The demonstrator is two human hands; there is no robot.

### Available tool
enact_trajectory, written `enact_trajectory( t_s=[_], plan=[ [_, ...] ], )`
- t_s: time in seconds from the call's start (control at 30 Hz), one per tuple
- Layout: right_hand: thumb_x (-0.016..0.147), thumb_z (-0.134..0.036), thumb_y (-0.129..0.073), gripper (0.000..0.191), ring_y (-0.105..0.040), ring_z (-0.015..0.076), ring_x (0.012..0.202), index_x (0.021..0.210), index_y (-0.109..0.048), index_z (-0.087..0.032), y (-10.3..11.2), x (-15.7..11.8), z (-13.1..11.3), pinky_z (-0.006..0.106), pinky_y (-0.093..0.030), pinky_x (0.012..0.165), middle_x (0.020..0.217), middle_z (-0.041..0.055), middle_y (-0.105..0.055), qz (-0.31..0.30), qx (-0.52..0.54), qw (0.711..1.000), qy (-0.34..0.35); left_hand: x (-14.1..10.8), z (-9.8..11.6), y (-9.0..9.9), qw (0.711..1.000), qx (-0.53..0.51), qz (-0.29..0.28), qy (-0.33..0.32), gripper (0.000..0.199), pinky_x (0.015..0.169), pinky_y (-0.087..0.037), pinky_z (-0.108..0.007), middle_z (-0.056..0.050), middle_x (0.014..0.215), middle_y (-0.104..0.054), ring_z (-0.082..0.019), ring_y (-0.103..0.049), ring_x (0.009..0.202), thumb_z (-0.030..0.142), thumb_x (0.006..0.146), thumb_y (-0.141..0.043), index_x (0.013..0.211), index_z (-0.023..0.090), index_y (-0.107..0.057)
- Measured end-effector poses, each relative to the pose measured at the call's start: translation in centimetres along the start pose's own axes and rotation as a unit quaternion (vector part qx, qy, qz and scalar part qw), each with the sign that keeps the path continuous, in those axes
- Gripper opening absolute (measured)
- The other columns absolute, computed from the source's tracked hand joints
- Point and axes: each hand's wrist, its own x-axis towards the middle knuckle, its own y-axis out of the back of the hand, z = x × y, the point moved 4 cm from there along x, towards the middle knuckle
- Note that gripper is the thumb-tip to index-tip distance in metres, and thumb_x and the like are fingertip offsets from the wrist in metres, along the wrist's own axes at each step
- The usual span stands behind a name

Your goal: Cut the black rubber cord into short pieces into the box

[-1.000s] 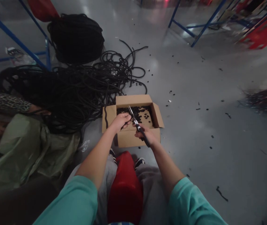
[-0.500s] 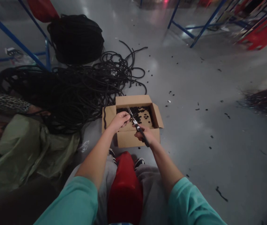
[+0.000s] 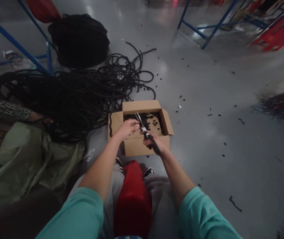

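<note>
**Student:** In the head view, what stands at the centre?

**Tutor:** An open box (image 3: pixel 145 147) on the grey floor (image 3: pixel 201 139), its flaps folded outward. Black pieces (image 3: pixel 151 116) lie inside, densest toward its far and left sides. A strand of cord (image 3: pixel 110 124) lies across the left flap.

**Student:** And the left hand (image 3: pixel 129 128)?

**Tutor:** It is over the left part of the box, thumb and fingers pinched on cord. Very little shows at the fingertips; the hand and forearm hide how it joins the strand on the flap.

**Student:** The right hand (image 3: pixel 161 144)?

**Tutor:** Its fingers are wrapped around the dark handles of the scissors (image 3: pixel 145 133). The blades are slightly parted, pointing far and left, just beside the left fingertips. Whether they touch the cord cannot be told.

**Student:** What lies farther out?

**Tutor:** To the far left, a tangle (image 3: pixel 87 89) of black cord spreads up to the box, with a large coil (image 3: pixel 79 41) beyond it. At the left edge, a co-worker's patterned sleeve (image 3: pixel 4 107) reaches toward the tangle, above a green sheet (image 3: pixel 29 156). On the right, small scraps (image 3: pixel 235 204) dot the floor; a dark bundle (image 3: pixel 283 106) sits at the edge. Blue frames (image 3: pixel 215 35) stand far left and far right.
</note>
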Motion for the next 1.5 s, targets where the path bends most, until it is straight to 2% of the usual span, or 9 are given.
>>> enact_trajectory(
  t_s=[0.3,0.43,0.5,0.6,0.7,0.9,1.17,1.3,1.5],
  plan=[
    [0.047,-0.019,-0.056,0.051,-0.034,0.0064,0.036,0.097,-0.056,-0.013,-0.4,-0.2,-0.6,0.021,-0.025,0.038,0.041,-0.0097,-0.04,0.042,-0.038,0.997,-0.046,-0.1,0.1,0.0,1.0,-0.008,0.015,0.015,0.009,0.033,-0.014,-0.016,0.006,0.044,-0.044,-0.001,-0.028,0.029,0.019,0.073,-0.056,0.069,0.013,-0.05],
    [0.046,-0.017,-0.055,0.053,-0.034,0.0067,0.038,0.098,-0.056,-0.015,-0.4,-0.2,-0.3,0.022,-0.025,0.04,0.043,-0.0094,-0.041,0.064,-0.029,0.996,-0.05,0.0,0.0,-0.3,0.999,-0.017,0.023,0.02,0.009,0.033,-0.014,-0.016,0.006,0.043,-0.044,-0.001,-0.029,0.029,0.016,0.074,-0.054,0.068,0.013,-0.049],
    [0.046,-0.016,-0.055,0.055,-0.038,0.0073,0.044,0.1,-0.055,-0.016,-0.3,-0.2,-0.1,0.021,-0.026,0.043,0.05,-0.0075,-0.047,0.054,-0.009,0.998,-0.041,0.1,-0.1,-0.2,0.999,-0.019,0.029,0.019,0.006,0.033,-0.015,-0.016,0.006,0.044,-0.045,-0.001,-0.03,0.03,0.016,0.073,-0.054,0.07,0.013,-0.05],
    [0.044,-0.014,-0.054,0.058,-0.048,0.0104,0.059,0.103,-0.053,-0.018,-0.3,-0.2,0.2,0.021,-0.03,0.049,0.064,-0.0031,-0.056,-0.003,0.031,0.998,-0.052,0.3,-0.2,0.6,0.998,-0.025,0.061,0.007,0.007,0.033,-0.017,-0.016,0.006,0.045,-0.047,-0.001,-0.031,0.031,0.016,0.072,-0.056,0.076,0.012,-0.051],
    [0.044,-0.014,-0.054,0.059,-0.05,0.0124,0.068,0.103,-0.052,-0.019,-0.1,-0.3,0.2,0.022,-0.032,0.054,0.069,-0.0017,-0.058,-0.026,0.04,0.998,-0.05,0.4,-0.2,1.7,0.994,-0.035,0.098,-0.012,0.011,0.034,-0.019,-0.016,0.006,0.047,-0.048,-0.001,-0.031,0.031,0.015,0.071,-0.056,0.08,0.013,-0.05],
    [0.043,-0.013,-0.055,0.056,-0.043,0.0093,0.056,0.099,-0.053,-0.018,-0.1,-0.4,-0.3,0.022,-0.028,0.05,0.06,-0.0052,-0.052,-0.011,-0.024,0.998,-0.061,0.5,0.1,2.3,0.992,-0.014,0.122,-0.03,0.015,0.036,-0.021,-0.017,0.006,0.05,-0.048,-0.001,-0.032,0.033,0.018,0.068,-0.058,0.08,0.013,-0.052],
    [0.046,-0.015,-0.055,0.052,-0.036,0.0068,0.047,0.098,-0.055,-0.017,0.1,-0.3,0.0,0.02,-0.025,0.044,0.051,-0.0078,-0.045,0.003,-0.049,0.998,-0.043,0.0,1.1,2.1,0.986,0.099,0.111,-0.073,0.018,0.043,-0.03,-0.017,0.003,0.063,-0.054,-0.004,-0.041,0.048,0.023,0.062,-0.06,0.077,0.013,-0.056],
    [0.045,-0.016,-0.054,0.052,-0.036,0.007,0.041,0.097,-0.055,-0.015,0.0,-0.3,-0.1,0.02,-0.026,0.04,0.046,-0.008,-0.045,0.005,-0.041,0.998,-0.053,0.0,1.3,2.2,0.973,0.158,0.123,-0.113,0.014,0.054,-0.036,-0.019,0.002,0.065,-0.056,-0.007,-0.047,0.058,0.023,0.062,-0.059,0.072,0.013,-0.056],
    [0.045,-0.019,-0.054,0.049,-0.034,0.0073,0.032,0.093,-0.054,-0.014,-0.4,-0.6,-0.5,0.02,-0.024,0.035,0.036,-0.0104,-0.04,0.019,-0.01,0.997,-0.078,0.3,1.3,2.3,0.956,0.215,0.127,-0.154,0.01,0.062,-0.038,-0.022,0.002,0.066,-0.055,-0.009,-0.049,0.063,0.024,0.064,-0.056,0.067,0.014,-0.054]
  ],
)
